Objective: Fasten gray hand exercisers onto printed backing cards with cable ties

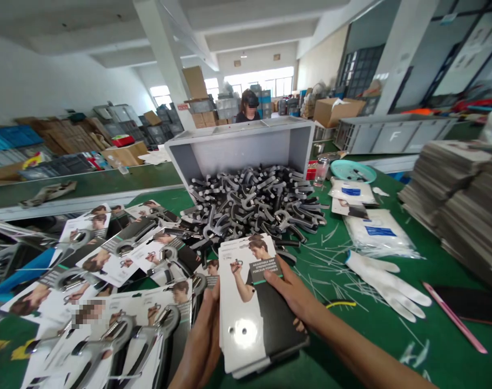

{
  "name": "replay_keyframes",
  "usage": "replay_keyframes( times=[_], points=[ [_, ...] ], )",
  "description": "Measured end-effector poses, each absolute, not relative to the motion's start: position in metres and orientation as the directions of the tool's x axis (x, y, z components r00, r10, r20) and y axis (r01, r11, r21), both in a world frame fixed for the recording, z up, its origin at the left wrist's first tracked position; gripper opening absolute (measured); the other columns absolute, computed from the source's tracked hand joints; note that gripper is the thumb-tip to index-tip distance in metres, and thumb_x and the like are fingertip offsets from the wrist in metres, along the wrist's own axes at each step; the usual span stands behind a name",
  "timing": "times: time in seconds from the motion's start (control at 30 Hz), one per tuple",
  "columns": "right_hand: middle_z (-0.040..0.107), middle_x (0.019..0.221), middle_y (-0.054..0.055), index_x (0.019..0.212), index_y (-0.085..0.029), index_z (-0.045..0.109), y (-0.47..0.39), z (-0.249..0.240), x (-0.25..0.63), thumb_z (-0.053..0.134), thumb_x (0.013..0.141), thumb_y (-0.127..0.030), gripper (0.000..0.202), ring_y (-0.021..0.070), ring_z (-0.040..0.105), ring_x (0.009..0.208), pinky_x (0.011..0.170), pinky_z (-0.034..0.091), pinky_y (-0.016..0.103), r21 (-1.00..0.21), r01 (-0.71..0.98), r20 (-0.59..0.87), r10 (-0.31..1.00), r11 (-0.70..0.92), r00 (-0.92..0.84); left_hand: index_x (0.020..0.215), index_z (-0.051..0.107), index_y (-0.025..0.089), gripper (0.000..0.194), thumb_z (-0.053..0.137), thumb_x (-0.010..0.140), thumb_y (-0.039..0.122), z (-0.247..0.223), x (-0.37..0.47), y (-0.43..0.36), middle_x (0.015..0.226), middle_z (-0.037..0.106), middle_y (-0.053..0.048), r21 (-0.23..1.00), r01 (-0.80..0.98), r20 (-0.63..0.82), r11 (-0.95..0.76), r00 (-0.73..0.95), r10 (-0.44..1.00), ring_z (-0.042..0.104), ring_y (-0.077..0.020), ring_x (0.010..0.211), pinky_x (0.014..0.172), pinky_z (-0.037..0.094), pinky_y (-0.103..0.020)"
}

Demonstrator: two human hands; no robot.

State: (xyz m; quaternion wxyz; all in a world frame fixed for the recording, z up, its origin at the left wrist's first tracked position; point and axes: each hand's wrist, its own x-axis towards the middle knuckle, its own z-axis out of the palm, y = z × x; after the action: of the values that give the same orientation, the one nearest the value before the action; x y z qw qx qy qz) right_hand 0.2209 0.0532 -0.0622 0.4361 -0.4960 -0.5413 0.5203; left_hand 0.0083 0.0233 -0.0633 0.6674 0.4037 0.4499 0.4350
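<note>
Holding: one stack of printed cards (248, 308), before the heap of hand grips (249, 202). My right hand (291, 289) clasps it, thumb on top; my left hand (205, 332) lines its left edge, finger closure indeterminable.

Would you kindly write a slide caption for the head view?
Right hand holds stacked printed cards, left hand alongside, before heaped hand grips.
</note>
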Motion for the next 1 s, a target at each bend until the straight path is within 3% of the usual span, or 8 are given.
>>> replay_keyframes(
  times=[0.07,0.2,0.33,0.5,0.7,0.87,1.0],
  points=[
    [0.043,0.156,0.005,0.156,-0.029,0.030,0.056,-0.064,0.221,0.056,0.089,-0.061,0.079,0.0296,0.038,0.143,0.119,0.025,0.050,-0.994,0.105,-0.033,0.991,-0.019,-0.131,0.155,0.030,0.029,0.077,0.034,0.091,0.072,-0.061,0.008,0.020,0.157,0.042,-0.005,0.917,-0.255,-0.268,0.306,0.174,0.948,0.042,-0.0307,0.142,0.113,0.042,-0.047],
    [0.041,0.157,0.002,0.154,-0.032,0.034,0.054,-0.061,0.225,0.056,0.089,-0.062,0.075,0.0295,0.033,0.146,0.120,0.024,0.051,-0.989,0.132,-0.081,0.989,-0.064,-0.123,0.155,0.029,0.035,0.086,0.070,0.082,0.052,-0.057,0.009,0.022,0.159,0.037,0.000,0.939,-0.076,-0.331,0.336,0.071,0.941,0.036,-0.0319,0.146,0.119,0.034,-0.046],
    [0.044,0.155,0.004,0.150,-0.029,0.044,0.049,-0.063,0.241,0.051,0.093,-0.060,0.065,0.0272,0.039,0.143,0.117,0.031,0.047,-0.976,0.202,-0.111,0.985,-0.082,-0.135,0.154,0.031,0.033,0.073,0.060,0.090,0.050,-0.048,0.010,0.033,0.154,0.045,-0.003,0.903,-0.109,-0.404,0.415,0.107,0.908,0.046,-0.0320,0.139,0.113,0.042,-0.050],
    [0.067,0.127,0.009,0.126,-0.021,0.064,0.056,-0.096,0.291,0.041,0.100,-0.050,0.046,0.0242,0.064,0.114,0.101,0.049,0.042,-0.839,0.543,0.026,1.000,0.022,-0.001,0.149,0.043,0.031,0.064,0.059,0.091,0.052,-0.056,0.005,0.042,0.157,0.042,0.002,0.950,0.061,-0.310,0.307,0.045,0.950,0.031,-0.0280,0.148,0.122,0.028,-0.044],
    [0.065,0.114,0.012,0.107,-0.016,0.067,0.097,-0.129,0.376,0.052,0.096,-0.029,0.022,0.0260,0.061,0.110,0.100,0.046,0.047,-0.591,0.797,0.029,0.984,-0.124,0.175,0.151,0.038,0.032,0.067,0.058,0.090,0.054,-0.072,0.005,0.042,0.153,0.048,-0.001,0.948,0.031,-0.316,0.315,0.019,0.949,0.037,-0.0319,0.144,0.118,0.035,-0.051],
    [0.062,0.123,0.009,0.121,-0.016,0.061,0.129,-0.142,0.397,0.062,0.095,-0.034,0.032,0.0225,0.064,0.104,0.089,0.054,0.044,-0.365,0.893,-0.104,0.965,-0.262,0.241,0.153,0.033,0.031,0.071,0.058,0.090,0.053,-0.072,0.006,0.043,0.156,0.043,-0.003,0.945,-0.028,-0.324,0.326,0.046,0.945,0.038,-0.0306,0.144,0.119,0.031,-0.050],
    [0.063,0.121,0.009,0.122,-0.016,0.060,0.141,-0.146,0.398,0.061,0.096,-0.034,0.032,0.0218,0.065,0.102,0.086,0.056,0.042,-0.288,0.923,-0.176,0.962,-0.255,0.211,0.153,0.033,0.030,0.069,0.058,0.091,0.051,-0.068,0.008,0.042,0.157,0.042,-0.003,0.936,-0.060,-0.343,0.346,0.060,0.938,0.036,-0.0287,0.145,0.120,0.030,-0.048]
  ],
)
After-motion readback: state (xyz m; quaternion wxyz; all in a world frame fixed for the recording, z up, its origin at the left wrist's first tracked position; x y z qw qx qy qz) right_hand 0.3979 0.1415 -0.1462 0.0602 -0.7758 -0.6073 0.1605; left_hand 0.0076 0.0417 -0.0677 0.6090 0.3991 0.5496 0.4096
